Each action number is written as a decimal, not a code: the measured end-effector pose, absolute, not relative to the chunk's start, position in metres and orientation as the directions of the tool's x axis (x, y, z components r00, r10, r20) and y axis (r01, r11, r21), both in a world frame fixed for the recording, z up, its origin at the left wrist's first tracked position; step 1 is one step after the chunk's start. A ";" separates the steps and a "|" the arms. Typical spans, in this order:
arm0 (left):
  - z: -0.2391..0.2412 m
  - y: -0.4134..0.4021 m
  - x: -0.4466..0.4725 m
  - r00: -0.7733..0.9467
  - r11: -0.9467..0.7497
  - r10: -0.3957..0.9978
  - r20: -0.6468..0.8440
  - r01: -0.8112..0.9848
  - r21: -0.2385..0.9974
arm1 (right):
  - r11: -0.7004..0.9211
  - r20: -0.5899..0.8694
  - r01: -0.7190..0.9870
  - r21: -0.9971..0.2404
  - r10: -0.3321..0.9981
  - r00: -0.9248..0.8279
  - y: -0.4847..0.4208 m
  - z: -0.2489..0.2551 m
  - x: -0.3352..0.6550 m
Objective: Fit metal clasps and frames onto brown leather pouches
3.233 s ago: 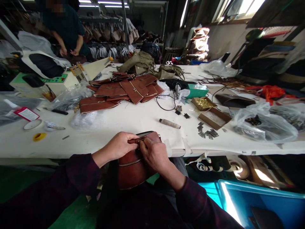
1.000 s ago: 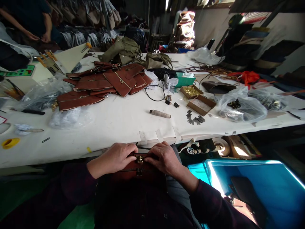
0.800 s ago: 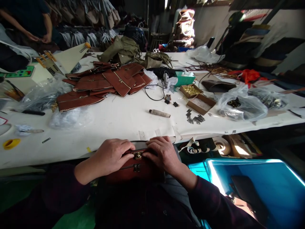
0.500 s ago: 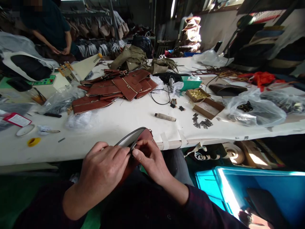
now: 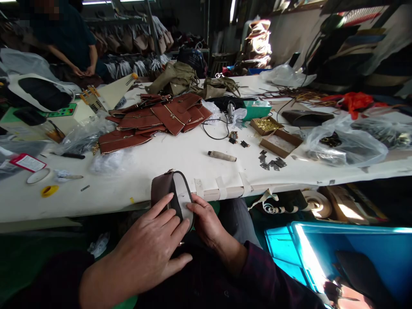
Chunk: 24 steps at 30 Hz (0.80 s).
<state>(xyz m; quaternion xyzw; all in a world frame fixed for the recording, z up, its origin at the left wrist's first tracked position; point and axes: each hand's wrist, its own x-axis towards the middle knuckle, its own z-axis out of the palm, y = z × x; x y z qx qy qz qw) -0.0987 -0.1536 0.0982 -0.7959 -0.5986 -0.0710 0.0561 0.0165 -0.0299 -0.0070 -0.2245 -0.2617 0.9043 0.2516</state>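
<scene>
A small brown leather pouch (image 5: 161, 187) stands tilted at the table's front edge, a pale grey panel with dark edging facing right. My left hand (image 5: 149, 244) rests on it with fingers stretched out, their tips against the dark strip and grey panel. At the pouch's right edge, my right hand (image 5: 207, 221) grips it between thumb and fingers. The pouch's underside is hidden behind my hands. Beyond it on the white table (image 5: 167, 152) lies a tool handle wrapped in pale material (image 5: 222, 156).
Reddish-brown leather pieces with zips (image 5: 180, 113) are heaped at the back. Small boxes (image 5: 280, 144), dark metal plates (image 5: 272, 163) and a plastic bag (image 5: 347, 143) lie to the right. Below stands a blue crate (image 5: 302, 244). A co-worker (image 5: 74, 47) stands far left.
The pouch has turned, so its grey panel now faces right and its brown side left. My left hand has gone from closed fingers to fingers spread over it; my right hand moved lower.
</scene>
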 end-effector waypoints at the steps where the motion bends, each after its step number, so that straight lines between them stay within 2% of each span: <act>1: 0.091 -0.147 -0.102 0.302 -0.300 0.942 0.147 0.953 -0.034 | -0.726 -0.288 -0.361 -0.585 0.602 -0.745 -0.027 -0.017 0.018; 4: 0.067 -0.121 -0.111 0.363 -0.356 0.926 0.100 0.931 -0.083 | -0.708 -0.349 -0.417 -0.571 0.668 -0.657 -0.022 -0.043 0.022; 7: 0.045 -0.099 -0.116 0.362 -0.360 0.924 0.119 0.932 -0.041 | -0.711 -0.423 -0.438 -0.549 0.689 -0.588 -0.020 -0.061 0.024; 12: 0.032 -0.098 -0.118 0.288 -0.291 0.952 0.104 0.957 0.007 | -0.721 -0.469 -0.443 -0.533 0.687 -0.554 -0.015 -0.072 0.022; 19: -0.004 -0.116 -0.106 0.090 -0.109 0.978 0.191 0.990 0.094 | -0.707 -0.525 -0.470 -0.528 0.707 -0.473 -0.013 -0.078 0.015; 24: -0.017 -0.100 -0.113 0.092 -0.103 0.983 0.156 0.993 0.061 | -0.722 -0.539 -0.465 -0.512 0.691 -0.480 -0.013 -0.076 0.015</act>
